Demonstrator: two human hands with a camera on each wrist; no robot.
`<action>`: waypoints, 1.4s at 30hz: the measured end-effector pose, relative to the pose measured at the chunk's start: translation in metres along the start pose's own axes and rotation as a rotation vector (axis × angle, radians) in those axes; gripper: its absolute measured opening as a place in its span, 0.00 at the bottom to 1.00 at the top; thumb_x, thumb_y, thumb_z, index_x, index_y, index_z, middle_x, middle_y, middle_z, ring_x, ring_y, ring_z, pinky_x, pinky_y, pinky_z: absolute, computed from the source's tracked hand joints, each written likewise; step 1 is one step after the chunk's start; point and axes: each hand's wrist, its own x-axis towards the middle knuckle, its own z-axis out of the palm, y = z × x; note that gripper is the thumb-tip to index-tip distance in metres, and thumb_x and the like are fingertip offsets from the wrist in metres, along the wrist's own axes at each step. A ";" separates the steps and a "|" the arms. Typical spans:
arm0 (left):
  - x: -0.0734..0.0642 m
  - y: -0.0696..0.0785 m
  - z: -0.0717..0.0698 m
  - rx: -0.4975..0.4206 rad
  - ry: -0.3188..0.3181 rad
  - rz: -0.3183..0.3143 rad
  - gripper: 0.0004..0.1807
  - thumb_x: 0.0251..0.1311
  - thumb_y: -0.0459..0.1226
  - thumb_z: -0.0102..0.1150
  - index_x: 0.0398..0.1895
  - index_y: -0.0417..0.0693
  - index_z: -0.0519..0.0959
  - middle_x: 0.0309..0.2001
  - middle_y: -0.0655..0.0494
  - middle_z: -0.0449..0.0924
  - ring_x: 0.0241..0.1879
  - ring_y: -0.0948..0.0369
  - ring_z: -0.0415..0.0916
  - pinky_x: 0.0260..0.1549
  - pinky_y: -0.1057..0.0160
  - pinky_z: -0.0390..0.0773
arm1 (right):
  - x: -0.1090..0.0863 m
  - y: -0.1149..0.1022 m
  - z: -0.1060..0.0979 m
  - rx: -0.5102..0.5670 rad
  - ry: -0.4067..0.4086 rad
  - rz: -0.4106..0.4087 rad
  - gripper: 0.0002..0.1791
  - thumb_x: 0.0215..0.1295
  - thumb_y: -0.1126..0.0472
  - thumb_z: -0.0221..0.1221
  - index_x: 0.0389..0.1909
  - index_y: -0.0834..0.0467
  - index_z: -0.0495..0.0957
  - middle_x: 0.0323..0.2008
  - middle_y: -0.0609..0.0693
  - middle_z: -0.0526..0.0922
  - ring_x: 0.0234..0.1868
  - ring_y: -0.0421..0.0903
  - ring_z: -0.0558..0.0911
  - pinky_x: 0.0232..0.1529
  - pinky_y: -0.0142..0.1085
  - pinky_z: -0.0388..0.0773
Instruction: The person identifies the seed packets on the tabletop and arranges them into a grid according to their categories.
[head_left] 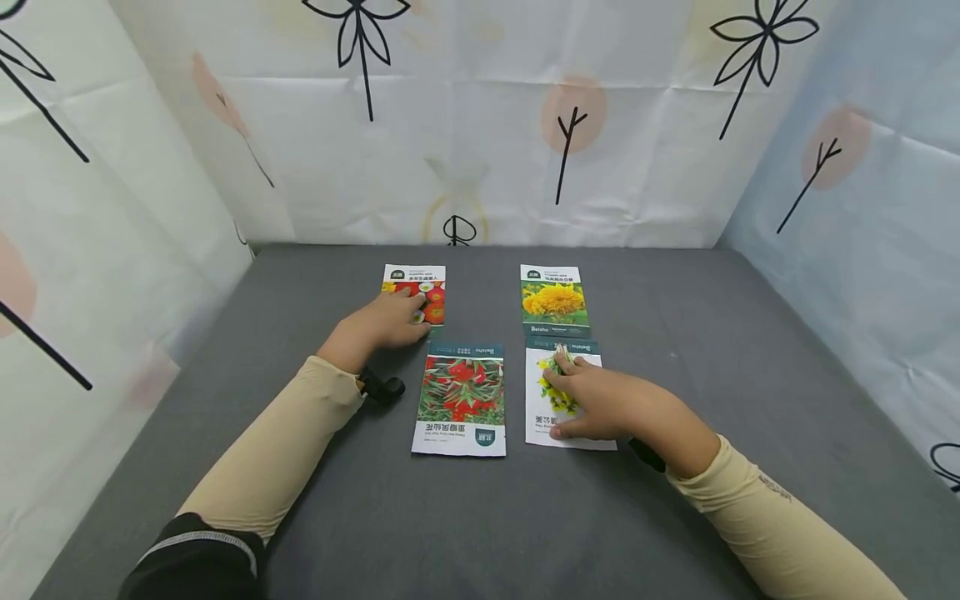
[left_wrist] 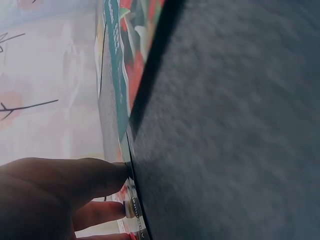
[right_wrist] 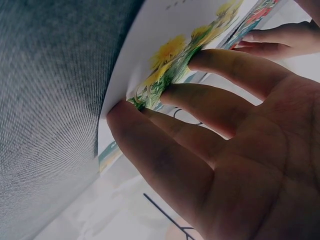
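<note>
Four flat seed packets lie in two rows on the grey cloth. On the far left packet [head_left: 435, 315], printed with red flowers, rest the fingertips of my left hand [head_left: 386, 321]; its fingers are spread, and its thumb touches the near edge in the left wrist view. My right hand [head_left: 603, 400] touches the near right packet [head_left: 536, 417], white with yellow dandelions, with spread fingertips pressing its face. Between the hands is the near left packet [head_left: 461, 392] with red blooms, its lettering upside down. A yellow-flower packet [head_left: 555, 302] lies upright at far right.
The grey table cloth [head_left: 337, 517] stretches around the packets. White printed fabric walls [head_left: 480, 125] stand at the back and both sides. A black band [head_left: 381, 387] sits on the left wrist.
</note>
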 end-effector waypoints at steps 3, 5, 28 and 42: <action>0.005 0.004 -0.001 0.005 -0.001 0.007 0.36 0.78 0.48 0.52 0.82 0.39 0.62 0.82 0.31 0.56 0.79 0.31 0.57 0.78 0.34 0.60 | 0.001 0.001 0.001 0.000 0.001 -0.002 0.52 0.66 0.39 0.70 0.84 0.55 0.59 0.85 0.64 0.50 0.84 0.67 0.55 0.77 0.62 0.65; 0.008 0.007 -0.001 0.011 -0.004 0.006 0.36 0.78 0.49 0.52 0.82 0.39 0.62 0.82 0.31 0.56 0.79 0.32 0.57 0.78 0.34 0.60 | 0.001 0.001 0.002 0.003 0.001 -0.001 0.52 0.66 0.39 0.70 0.84 0.55 0.59 0.85 0.63 0.50 0.84 0.67 0.55 0.77 0.62 0.65; 0.031 0.038 0.003 0.017 -0.040 0.009 0.37 0.79 0.50 0.49 0.84 0.42 0.60 0.84 0.35 0.53 0.83 0.34 0.49 0.81 0.36 0.54 | 0.002 0.002 0.002 0.009 0.001 -0.004 0.52 0.67 0.40 0.70 0.84 0.55 0.59 0.86 0.63 0.49 0.84 0.66 0.55 0.77 0.62 0.65; 0.041 0.057 0.005 0.042 -0.057 0.021 0.36 0.80 0.50 0.47 0.85 0.44 0.59 0.84 0.37 0.53 0.83 0.33 0.50 0.81 0.37 0.56 | 0.004 0.004 0.002 0.020 -0.009 0.013 0.52 0.67 0.40 0.70 0.84 0.54 0.58 0.86 0.62 0.48 0.85 0.66 0.54 0.78 0.62 0.65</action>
